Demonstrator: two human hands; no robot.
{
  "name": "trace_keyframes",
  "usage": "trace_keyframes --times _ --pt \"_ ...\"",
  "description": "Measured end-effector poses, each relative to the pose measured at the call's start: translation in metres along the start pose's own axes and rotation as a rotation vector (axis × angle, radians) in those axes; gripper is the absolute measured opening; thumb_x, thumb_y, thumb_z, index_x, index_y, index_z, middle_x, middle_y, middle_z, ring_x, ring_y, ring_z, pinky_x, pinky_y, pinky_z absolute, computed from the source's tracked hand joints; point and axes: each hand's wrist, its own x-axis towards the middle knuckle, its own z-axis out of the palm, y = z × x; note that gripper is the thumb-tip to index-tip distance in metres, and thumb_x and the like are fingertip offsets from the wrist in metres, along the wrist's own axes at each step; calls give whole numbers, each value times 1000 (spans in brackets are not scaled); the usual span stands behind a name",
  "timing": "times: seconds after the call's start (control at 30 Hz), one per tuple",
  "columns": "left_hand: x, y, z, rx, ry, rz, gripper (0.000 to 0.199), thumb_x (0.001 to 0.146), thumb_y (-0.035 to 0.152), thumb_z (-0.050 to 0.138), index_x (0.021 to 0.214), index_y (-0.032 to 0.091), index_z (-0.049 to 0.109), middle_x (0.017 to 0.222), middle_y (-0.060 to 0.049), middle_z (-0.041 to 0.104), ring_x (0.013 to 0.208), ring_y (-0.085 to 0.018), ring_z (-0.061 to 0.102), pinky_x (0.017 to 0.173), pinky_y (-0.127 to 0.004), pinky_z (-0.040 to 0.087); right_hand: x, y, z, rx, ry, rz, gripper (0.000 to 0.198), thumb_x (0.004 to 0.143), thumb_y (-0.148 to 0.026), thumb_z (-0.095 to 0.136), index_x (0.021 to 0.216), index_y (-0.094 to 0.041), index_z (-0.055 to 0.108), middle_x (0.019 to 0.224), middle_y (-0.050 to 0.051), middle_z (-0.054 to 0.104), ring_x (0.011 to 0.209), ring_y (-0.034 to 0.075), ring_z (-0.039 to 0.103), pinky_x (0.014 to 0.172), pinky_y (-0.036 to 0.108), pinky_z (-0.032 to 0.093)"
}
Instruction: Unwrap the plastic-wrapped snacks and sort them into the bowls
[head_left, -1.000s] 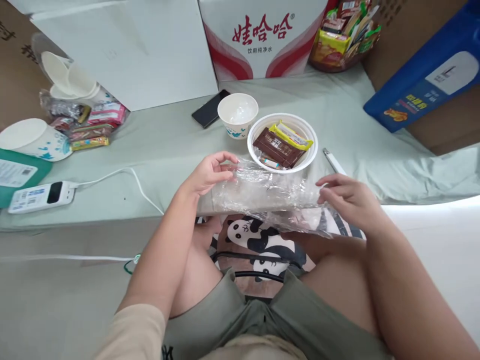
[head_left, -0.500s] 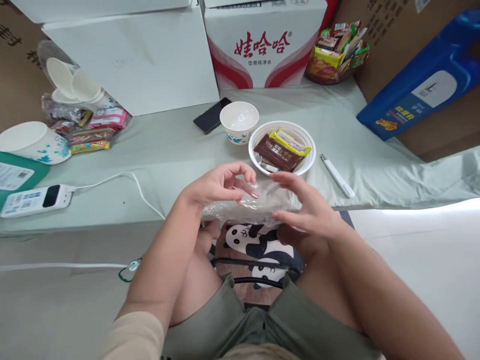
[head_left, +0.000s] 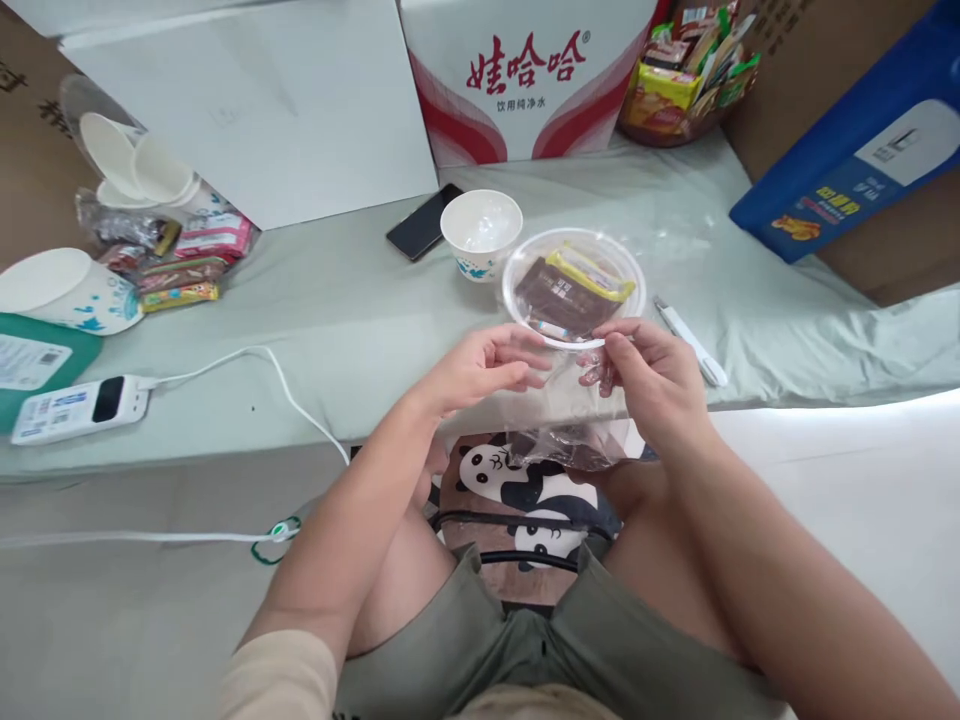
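My right hand (head_left: 654, 375) is closed in a pinch on clear plastic film (head_left: 555, 440) at the near right rim of a white bowl (head_left: 640, 300). The film hangs down past the table edge, and a thin sheen of it also shows over and right of the bowl. My left hand (head_left: 484, 368) is open beside the near left rim, fingers stretched toward the right; whether it touches the film I cannot tell. Inside the bowl lie a brown snack packet (head_left: 562, 303), a yellow-edged packet (head_left: 592, 272) and a small white-and-blue item (head_left: 551, 329).
A paper cup (head_left: 480, 235) stands left of the bowl, with a black phone (head_left: 424, 225) behind it. A white utility knife (head_left: 691, 342) lies at right. Boxes (head_left: 525, 90), a snack basket (head_left: 679, 95) and a blue bottle (head_left: 847, 150) line the back. A power strip (head_left: 79, 408) lies at left.
Both hands have moved to the right and closer to the bowl. The film, bunched between them before, now hangs lower and reaches over the bowl. My right hand has gone from spread fingers to a pinch.
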Motion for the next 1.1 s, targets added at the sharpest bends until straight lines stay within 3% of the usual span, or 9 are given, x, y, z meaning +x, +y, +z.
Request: trace_keyframes --times 0.13,0.2,0.33,0.47,0.6,0.77,0.87,0.97,1.1 --pt "3 4 3 132 110 57 25 89 33 67 108 17 65 98 -8 78 78 -16 76 76 -30 60 -3 3 -13 -199 -147 -43 36 89 -43 68 118 -22 66 77 2 75 64 17 72 54 27 53" --pt "4 5 0 168 102 91 30 88 31 69 114 20 63 102 -7 78 81 -15 76 76 -27 59 -4 6 -19 -259 -206 -71 29 90 -36 66 114 -21 69 76 2 75 63 16 71 57 28 55" --pt "6 1 -3 225 -44 53 49 84 28 73 130 24 55 88 -2 77 80 -15 75 74 -25 58 -3 12 -26 -269 -102 -272 23 91 -21 56 104 -24 75 102 5 76 64 13 69 60 31 58" --pt "9 2 -3 95 -14 100 28 87 38 71 106 19 62 76 -1 74 67 -14 72 67 -26 56 0 14 -26 -158 -54 -410 23 89 -19 58 92 -28 79 121 7 70 94 21 71 59 33 58" --pt "10 8 -6 64 57 76 19 81 33 76 80 17 65 77 -2 72 71 -13 70 69 -26 53 -1 13 -26 -48 1 -415 13 84 -26 68 79 -29 79 124 7 64 101 25 67 72 40 59" --pt "10 7 -10 -12 112 -26 3 76 20 65 75 17 65 83 -2 71 65 -10 63 62 -24 48 -6 7 -35 -20 -124 -397 16 86 -28 66 77 -30 79 126 4 62 76 16 64 72 42 57" --pt "11 7 -15 -22 105 -76 6 76 19 60 74 16 65 85 -5 73 72 -12 66 68 -25 50 -7 5 -43 43 -160 -316 18 86 -29 62 93 -34 78 127 3 66 94 23 66 82 44 57" --pt "10 9 -19 -72 96 -61 20 81 34 62 77 15 66 89 -8 74 85 -17 69 72 -27 52 -3 10 -48 114 -149 -193 34 88 -41 55 117 -34 70 127 4 67 104 26 66 86 45 56" --pt "6 14 -14 -4 111 49 25 73 32 78 84 17 61 91 -5 70 93 -19 70 74 -27 55 3 19 -45 23 -61 -210 44 88 -55 59 127 -34 58 134 6 63 117 26 64 95 44 54"
